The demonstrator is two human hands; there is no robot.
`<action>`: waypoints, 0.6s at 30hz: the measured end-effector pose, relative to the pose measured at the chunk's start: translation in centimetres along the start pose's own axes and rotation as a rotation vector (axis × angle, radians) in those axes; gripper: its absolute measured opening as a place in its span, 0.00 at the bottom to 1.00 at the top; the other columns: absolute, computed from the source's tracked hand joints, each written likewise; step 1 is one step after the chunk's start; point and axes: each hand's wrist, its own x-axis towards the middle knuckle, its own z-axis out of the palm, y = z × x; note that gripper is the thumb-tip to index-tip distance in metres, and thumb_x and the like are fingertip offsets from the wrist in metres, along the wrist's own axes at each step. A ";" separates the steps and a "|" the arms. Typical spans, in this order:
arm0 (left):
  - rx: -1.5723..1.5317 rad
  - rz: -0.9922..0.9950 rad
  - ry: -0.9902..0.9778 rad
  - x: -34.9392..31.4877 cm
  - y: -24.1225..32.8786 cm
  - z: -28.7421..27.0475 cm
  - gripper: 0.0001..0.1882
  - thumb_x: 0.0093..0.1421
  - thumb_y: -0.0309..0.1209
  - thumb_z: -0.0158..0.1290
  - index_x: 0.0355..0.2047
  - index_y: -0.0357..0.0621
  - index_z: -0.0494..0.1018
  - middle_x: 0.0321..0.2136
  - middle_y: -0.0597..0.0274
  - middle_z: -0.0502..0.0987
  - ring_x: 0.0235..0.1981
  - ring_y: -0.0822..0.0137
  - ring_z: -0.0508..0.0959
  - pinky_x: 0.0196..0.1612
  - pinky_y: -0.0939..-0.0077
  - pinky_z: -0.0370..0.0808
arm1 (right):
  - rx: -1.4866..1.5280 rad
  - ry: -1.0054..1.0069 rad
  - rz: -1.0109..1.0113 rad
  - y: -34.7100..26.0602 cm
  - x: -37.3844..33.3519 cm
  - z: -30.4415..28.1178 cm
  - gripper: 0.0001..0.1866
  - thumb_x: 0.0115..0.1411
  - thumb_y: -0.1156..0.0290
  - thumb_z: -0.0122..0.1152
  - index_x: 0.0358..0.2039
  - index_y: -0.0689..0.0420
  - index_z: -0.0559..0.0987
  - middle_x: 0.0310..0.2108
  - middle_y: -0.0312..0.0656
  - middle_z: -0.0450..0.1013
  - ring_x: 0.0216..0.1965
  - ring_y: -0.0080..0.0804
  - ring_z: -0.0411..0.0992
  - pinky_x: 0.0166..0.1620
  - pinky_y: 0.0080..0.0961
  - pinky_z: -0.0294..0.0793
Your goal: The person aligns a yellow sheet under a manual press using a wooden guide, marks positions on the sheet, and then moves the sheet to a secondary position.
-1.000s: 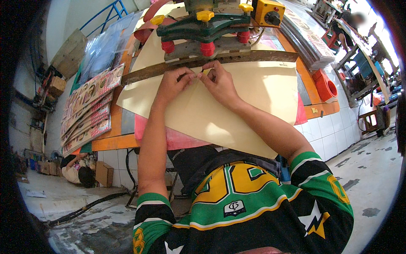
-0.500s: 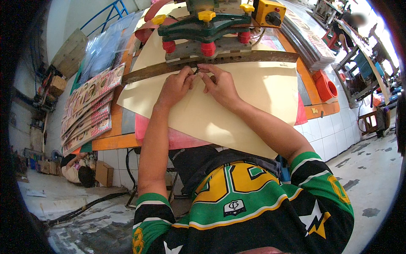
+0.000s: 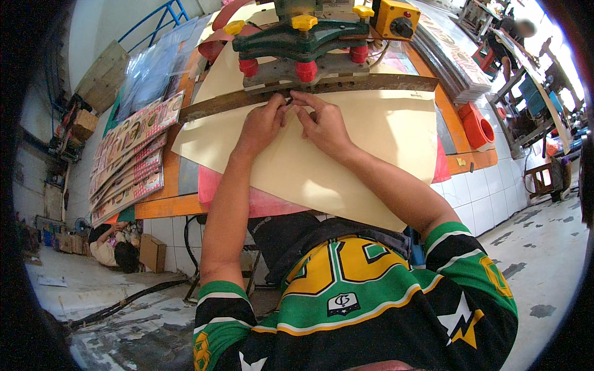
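Note:
My left hand (image 3: pixel 260 127) and my right hand (image 3: pixel 327 127) meet just in front of a long brown metal bar (image 3: pixel 229 103). Their fingertips are pinched together around a small dark piece (image 3: pixel 288 100), too small to name. Beneath both hands spreads a large cream sheet (image 3: pixel 371 148), its far edge along the bar. Pink-red material (image 3: pixel 266 203) shows from under the sheet. Beyond the bar stands a press head with a dark green clamp (image 3: pixel 297 38), yellow knobs (image 3: pixel 304 23) and red collars (image 3: pixel 305 70).
Stacked printed sheets (image 3: pixel 133 154) lie left on the orange-edged table (image 3: pixel 167 207), near clear plastic sheets (image 3: pixel 148 71). Another printed stack (image 3: pixel 455 62) is far right. A red container (image 3: pixel 475 127) sits at the right edge. A yellow control box (image 3: pixel 396 20) adjoins the press. Other people are farther off.
My hands stay nearly in place at the bar, with slight finger movement around the small dark piece. The person at the far right has shifted.

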 end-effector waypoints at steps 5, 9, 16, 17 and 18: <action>-0.122 0.031 -0.003 0.1 0.1 0.2 0.03 0.69 0.24 0.45 0.42 0.41 0.65 0.25 0.47 0.78 0.29 0.44 0.82 0.32 0.55 0.75 | -0.027 0.005 -0.007 0.3 0.1 -0.1 0.20 0.68 0.75 0.56 0.59 0.64 0.75 0.46 0.46 0.81 0.20 0.22 0.75 0.25 0.24 0.77; -0.192 0.036 -0.012 0.3 0.3 0.3 0.04 0.70 0.24 0.45 0.42 0.38 0.66 0.24 0.47 0.78 0.27 0.49 0.81 0.33 0.61 0.75 | -0.043 0.012 -0.013 0.3 0.1 -0.1 0.19 0.67 0.75 0.55 0.58 0.64 0.76 0.45 0.46 0.82 0.19 0.22 0.75 0.24 0.25 0.76; -0.235 -0.016 -0.042 0.4 0.3 0.3 0.08 0.72 0.27 0.46 0.45 0.36 0.71 0.24 0.49 0.78 0.26 0.55 0.80 0.34 0.64 0.75 | -0.061 0.049 -0.036 0.7 0.2 0.0 0.18 0.68 0.74 0.56 0.56 0.64 0.78 0.42 0.46 0.82 0.19 0.22 0.75 0.23 0.24 0.75; -0.240 -0.017 -0.040 0.4 0.2 0.4 0.08 0.72 0.28 0.46 0.46 0.36 0.71 0.24 0.49 0.78 0.26 0.55 0.80 0.34 0.65 0.75 | -0.071 0.061 -0.053 0.9 0.2 0.1 0.17 0.68 0.73 0.57 0.56 0.65 0.78 0.42 0.46 0.82 0.19 0.22 0.74 0.23 0.24 0.75; -0.246 -0.017 -0.039 0.4 0.1 0.5 0.09 0.73 0.28 0.46 0.46 0.36 0.72 0.24 0.49 0.78 0.26 0.56 0.80 0.34 0.65 0.75 | -0.071 0.062 -0.053 1.0 0.3 0.1 0.17 0.68 0.73 0.57 0.56 0.65 0.78 0.42 0.46 0.82 0.19 0.22 0.74 0.23 0.24 0.75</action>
